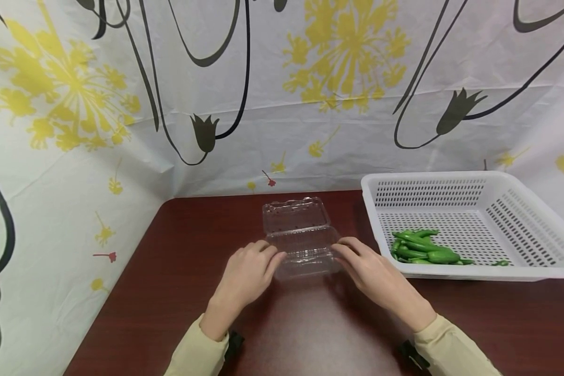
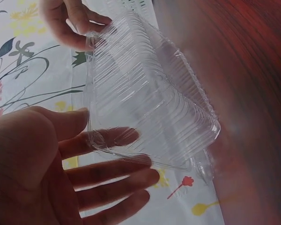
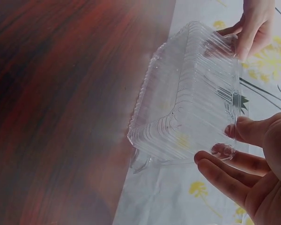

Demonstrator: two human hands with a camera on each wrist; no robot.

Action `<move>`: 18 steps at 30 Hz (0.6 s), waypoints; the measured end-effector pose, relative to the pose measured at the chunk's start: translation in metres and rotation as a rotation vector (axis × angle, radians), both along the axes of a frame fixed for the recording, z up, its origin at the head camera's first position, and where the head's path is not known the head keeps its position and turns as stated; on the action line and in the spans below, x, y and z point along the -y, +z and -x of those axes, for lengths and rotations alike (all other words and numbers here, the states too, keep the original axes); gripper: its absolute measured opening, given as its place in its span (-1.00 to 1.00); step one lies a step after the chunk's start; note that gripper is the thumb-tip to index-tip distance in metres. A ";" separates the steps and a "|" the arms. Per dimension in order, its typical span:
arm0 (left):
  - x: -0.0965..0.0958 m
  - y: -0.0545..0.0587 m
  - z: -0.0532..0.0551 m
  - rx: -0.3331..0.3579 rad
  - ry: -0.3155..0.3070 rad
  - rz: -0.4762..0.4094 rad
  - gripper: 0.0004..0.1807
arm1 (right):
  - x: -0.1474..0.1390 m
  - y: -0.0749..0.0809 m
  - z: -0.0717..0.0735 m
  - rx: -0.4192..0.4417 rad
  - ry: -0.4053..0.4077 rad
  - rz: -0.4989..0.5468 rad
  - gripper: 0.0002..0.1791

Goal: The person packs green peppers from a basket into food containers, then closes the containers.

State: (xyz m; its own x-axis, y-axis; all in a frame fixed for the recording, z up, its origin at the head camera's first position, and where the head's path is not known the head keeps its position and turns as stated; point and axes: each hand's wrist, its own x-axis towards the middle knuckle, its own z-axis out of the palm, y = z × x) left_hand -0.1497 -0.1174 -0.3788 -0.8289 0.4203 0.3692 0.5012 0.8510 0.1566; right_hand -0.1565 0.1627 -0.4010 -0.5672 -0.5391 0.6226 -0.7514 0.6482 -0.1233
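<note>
Dark red table point(image 1: 169, 282): left hand point(image 1: 254, 269) and right hand point(image 1: 373, 269) pinch opposite sides of the open clear clamshell point(image 1: 298, 237); likely positioning step, next calls for laying it flat

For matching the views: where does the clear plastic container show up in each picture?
Head: the clear plastic container is just below centre, between the left hand and the right hand.
Left wrist: upper middle, edge-held by both hands.
Right wrist: slightly right of and above centre.
Shared landmark: the dark red tabletop, along the right in left wrist, the left in right wrist.
</note>
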 end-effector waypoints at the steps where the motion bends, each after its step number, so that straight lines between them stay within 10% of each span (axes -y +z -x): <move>1: 0.000 -0.001 0.000 0.003 0.006 -0.002 -0.66 | 0.000 0.000 0.000 -0.001 0.000 -0.002 -0.68; 18: 0.002 -0.005 0.005 0.011 0.120 0.019 -0.67 | 0.001 -0.003 0.001 0.004 0.048 0.006 -0.75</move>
State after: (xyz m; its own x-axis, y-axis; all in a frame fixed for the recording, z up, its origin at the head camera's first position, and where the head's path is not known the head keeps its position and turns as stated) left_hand -0.1549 -0.1193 -0.3839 -0.8778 0.3246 0.3523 0.3937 0.9078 0.1446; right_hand -0.1578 0.1618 -0.4037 -0.5434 -0.5619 0.6237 -0.7809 0.6110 -0.1299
